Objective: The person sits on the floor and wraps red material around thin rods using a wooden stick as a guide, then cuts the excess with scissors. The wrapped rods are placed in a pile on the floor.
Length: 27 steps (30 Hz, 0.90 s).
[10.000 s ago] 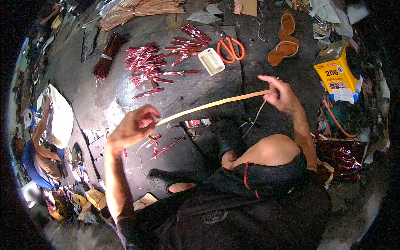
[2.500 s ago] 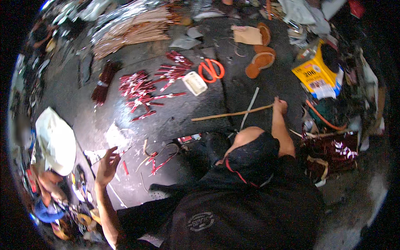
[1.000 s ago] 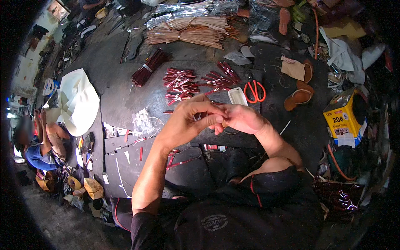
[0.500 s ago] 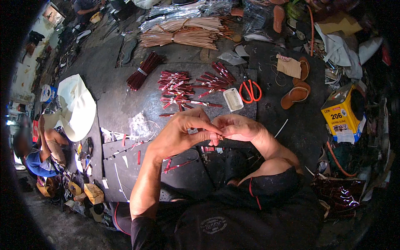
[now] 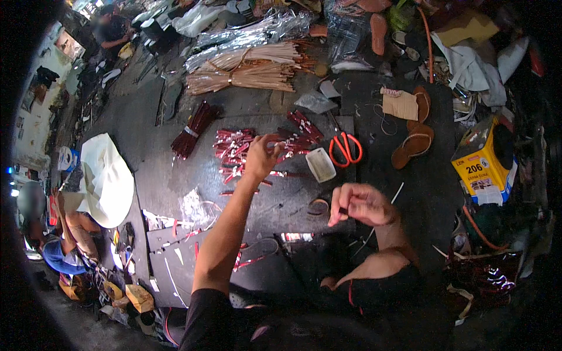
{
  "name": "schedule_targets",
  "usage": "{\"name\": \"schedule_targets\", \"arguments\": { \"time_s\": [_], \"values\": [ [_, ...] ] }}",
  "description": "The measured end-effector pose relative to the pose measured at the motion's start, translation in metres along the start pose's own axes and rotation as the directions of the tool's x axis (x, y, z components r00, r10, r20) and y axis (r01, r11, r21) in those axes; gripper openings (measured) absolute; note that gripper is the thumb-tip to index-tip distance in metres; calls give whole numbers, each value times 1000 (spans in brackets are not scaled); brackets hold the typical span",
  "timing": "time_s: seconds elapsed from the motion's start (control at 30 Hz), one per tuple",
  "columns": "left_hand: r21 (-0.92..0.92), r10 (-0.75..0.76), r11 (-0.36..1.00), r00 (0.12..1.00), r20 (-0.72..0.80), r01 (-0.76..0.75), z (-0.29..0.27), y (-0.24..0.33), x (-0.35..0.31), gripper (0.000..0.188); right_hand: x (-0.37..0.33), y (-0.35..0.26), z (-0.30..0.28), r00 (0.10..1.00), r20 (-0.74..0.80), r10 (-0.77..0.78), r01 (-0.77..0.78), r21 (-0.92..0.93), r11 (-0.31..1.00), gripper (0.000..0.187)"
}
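My left hand (image 5: 263,157) reaches over a pile of dark red strips (image 5: 234,143) with pale ends. Its fingers are bent and apart, and nothing shows between them. Nearer to me and to the right, my right hand (image 5: 366,205) is closed in a pinch. Something small and dark (image 5: 343,211) shows at its fingertips, too blurred to name. A small curved brown loop (image 5: 319,207) lies on the black work surface left of that hand. Between the hands and farther away sits a small white tray (image 5: 311,168), beside orange-handled scissors (image 5: 345,150).
A tied bundle of dark red strips (image 5: 195,130) lies at left. Tan strip bundles (image 5: 240,75) lie behind. Sandals (image 5: 413,143) and a yellow box (image 5: 480,158) stand at right. Another person (image 5: 61,251) sits at far left beside a white sheet (image 5: 107,181).
My hands were together at the fingertips and have parted. The left moved away from me to the red strips; the right drew back to the right. The view has shifted slightly.
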State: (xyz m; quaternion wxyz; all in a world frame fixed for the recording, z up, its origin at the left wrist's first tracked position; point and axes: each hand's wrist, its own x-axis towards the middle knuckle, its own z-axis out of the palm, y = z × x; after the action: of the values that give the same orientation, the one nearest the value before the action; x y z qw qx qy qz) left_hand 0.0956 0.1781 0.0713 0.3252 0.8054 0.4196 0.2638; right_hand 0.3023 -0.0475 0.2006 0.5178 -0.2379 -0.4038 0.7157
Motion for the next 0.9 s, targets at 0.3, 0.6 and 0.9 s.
{"name": "schedule_targets", "arguments": {
  "time_s": [0.3,0.6,0.9],
  "values": [
    [377,-162,913,987,-17,157,109,-39,107,61,-21,19,-27,980,-136,143,-139,38,990,11],
    [430,-147,895,989,28,121,124,-38,127,52,-23,31,-41,927,-297,228,-196,134,971,17],
    [238,84,965,989,125,-112,99,-32,134,42,-25,41,-42,893,-388,228,-140,242,960,18]
  ]
}}
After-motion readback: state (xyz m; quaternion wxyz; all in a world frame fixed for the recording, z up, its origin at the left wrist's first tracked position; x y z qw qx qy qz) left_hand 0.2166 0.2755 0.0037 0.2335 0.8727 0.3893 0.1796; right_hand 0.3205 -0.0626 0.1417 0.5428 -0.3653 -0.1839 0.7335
